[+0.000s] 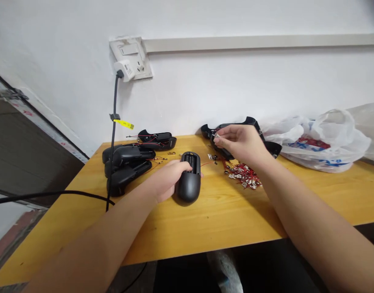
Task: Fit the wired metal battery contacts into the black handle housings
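My left hand (172, 177) grips a black plastic housing (188, 189) near the middle of the table, its thumb at the edge of an open slotted bay that looks like a battery compartment. A thin red wire runs out from the housing's right side. Raised to the right, my right hand (240, 143) pinches a small shiny metal piece (216, 136), possibly a battery contact, between thumb and fingertips. Below that hand lies a pile of metal contacts with red wires (245, 176). More black housings (225, 151) stand behind it, partly hidden by the hand.
Several black housings (129, 156) with loose wires lie at the left of the wooden table (181, 236). A black cable (114, 101) hangs from a wall socket (132, 57) and crosses the left side. A white plastic bag (321, 148) with red contents sits at the right.
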Motion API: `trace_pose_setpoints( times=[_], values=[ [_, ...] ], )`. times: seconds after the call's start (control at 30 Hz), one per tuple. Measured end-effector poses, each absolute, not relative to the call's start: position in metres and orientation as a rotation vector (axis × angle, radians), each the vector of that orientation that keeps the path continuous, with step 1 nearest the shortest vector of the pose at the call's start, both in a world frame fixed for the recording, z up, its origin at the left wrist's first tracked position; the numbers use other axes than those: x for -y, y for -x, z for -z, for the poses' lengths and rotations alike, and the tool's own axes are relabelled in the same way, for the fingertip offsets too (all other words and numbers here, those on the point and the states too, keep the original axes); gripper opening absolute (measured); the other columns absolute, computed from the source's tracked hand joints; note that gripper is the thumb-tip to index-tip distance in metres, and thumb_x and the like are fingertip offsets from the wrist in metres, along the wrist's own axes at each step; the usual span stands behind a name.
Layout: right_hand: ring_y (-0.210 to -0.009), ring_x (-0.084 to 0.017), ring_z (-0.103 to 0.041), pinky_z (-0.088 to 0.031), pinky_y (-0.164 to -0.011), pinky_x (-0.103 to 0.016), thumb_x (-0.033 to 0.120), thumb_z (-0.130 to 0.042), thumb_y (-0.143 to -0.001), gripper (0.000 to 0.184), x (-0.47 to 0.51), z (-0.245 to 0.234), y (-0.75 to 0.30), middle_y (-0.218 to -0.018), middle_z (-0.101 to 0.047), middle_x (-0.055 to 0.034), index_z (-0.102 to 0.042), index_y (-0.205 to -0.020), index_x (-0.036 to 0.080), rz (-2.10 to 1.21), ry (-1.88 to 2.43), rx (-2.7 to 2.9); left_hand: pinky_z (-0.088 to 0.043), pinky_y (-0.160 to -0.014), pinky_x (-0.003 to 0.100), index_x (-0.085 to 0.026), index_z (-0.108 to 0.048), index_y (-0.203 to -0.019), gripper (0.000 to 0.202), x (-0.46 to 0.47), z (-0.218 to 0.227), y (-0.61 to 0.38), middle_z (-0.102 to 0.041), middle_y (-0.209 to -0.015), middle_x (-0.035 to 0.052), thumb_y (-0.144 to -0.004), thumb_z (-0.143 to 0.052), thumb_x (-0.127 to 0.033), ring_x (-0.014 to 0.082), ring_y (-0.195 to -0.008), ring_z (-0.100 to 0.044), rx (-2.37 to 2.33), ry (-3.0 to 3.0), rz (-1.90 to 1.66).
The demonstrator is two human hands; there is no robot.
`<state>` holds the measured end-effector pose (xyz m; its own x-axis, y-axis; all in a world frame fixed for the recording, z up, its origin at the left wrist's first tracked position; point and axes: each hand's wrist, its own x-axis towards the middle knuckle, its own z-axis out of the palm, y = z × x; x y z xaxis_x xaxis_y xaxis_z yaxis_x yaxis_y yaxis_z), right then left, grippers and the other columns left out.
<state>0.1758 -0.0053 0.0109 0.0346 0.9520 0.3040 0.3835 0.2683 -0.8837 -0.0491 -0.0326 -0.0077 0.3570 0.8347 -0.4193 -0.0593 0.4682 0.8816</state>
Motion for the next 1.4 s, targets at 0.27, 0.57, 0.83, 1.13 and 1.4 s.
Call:
trace_pose_setpoints(
  times=[0.27,0.57,0.83,1.13,1.4],
  values=[
    [-0.073,-0.018,-0.068,-0.055,-0.066,-0.032,0.028,-0.081,-0.083,0.012,0.023,-0.006,-0.154,-0.081,-0.075,-0.0063,-0.076,-0.081,0.018,-0.528,0.975,1.757,-0.049,-0.087,0.037,-0.018,-0.064,-0.100,0.018,0.038,0.010,0.041,-0.064,-0.092,0.0047,-0.083,-0.067,-0.023,0.0192,-0.086,-0.062,-0.991,-0.939,-0.798],
    [-0.075,-0.017,-0.066,-0.050,-0.067,-0.029,0.024,-0.072,-0.090,0.016,0.020,0.005,-0.151,-0.083,-0.072,-0.0055,-0.076,-0.076,0.018,-0.413,0.908,1.959,-0.045,-0.101,0.039,-0.021,-0.069,-0.113,0.027,0.038,0.017,0.046,-0.069,-0.109,0.0065,-0.088,-0.066,-0.032,0.0239,-0.106,-0.061,-0.968,-1.240,-0.810],
    [-0.073,-0.015,-0.064,-0.050,-0.065,-0.028,0.022,-0.073,-0.090,0.017,0.021,0.005,-0.150,-0.081,-0.068,-0.0048,-0.077,-0.074,0.019,-0.406,0.835,1.942,-0.044,-0.099,0.036,-0.022,-0.067,-0.118,0.029,0.042,0.016,0.046,-0.069,-0.116,0.0059,-0.091,-0.063,-0.031,0.0249,-0.112,-0.060,-0.985,-1.430,-0.824],
    [-0.097,-0.021,-0.075,-0.062,-0.087,-0.035,0.031,-0.073,-0.092,0.023,0.026,-0.005,-0.159,-0.110,-0.079,-0.0068,-0.082,-0.110,0.021,-0.983,0.864,1.817,-0.051,-0.088,0.032,-0.019,-0.071,-0.104,0.029,0.036,0.008,0.049,-0.070,-0.100,0.0050,-0.092,-0.065,-0.045,0.0221,-0.100,-0.064,-0.905,-1.340,-0.864],
    [-0.070,-0.016,-0.069,-0.059,-0.067,-0.031,0.035,-0.081,-0.084,0.032,0.024,-0.001,-0.152,-0.082,-0.077,-0.0055,-0.080,-0.109,0.015,-1.150,0.942,1.692,-0.055,-0.068,0.030,-0.015,-0.067,-0.092,0.051,0.031,0.015,0.051,-0.064,-0.083,0.0056,-0.090,-0.060,-0.065,0.0178,-0.078,-0.062,-0.986,-1.264,-0.841]
  ],
)
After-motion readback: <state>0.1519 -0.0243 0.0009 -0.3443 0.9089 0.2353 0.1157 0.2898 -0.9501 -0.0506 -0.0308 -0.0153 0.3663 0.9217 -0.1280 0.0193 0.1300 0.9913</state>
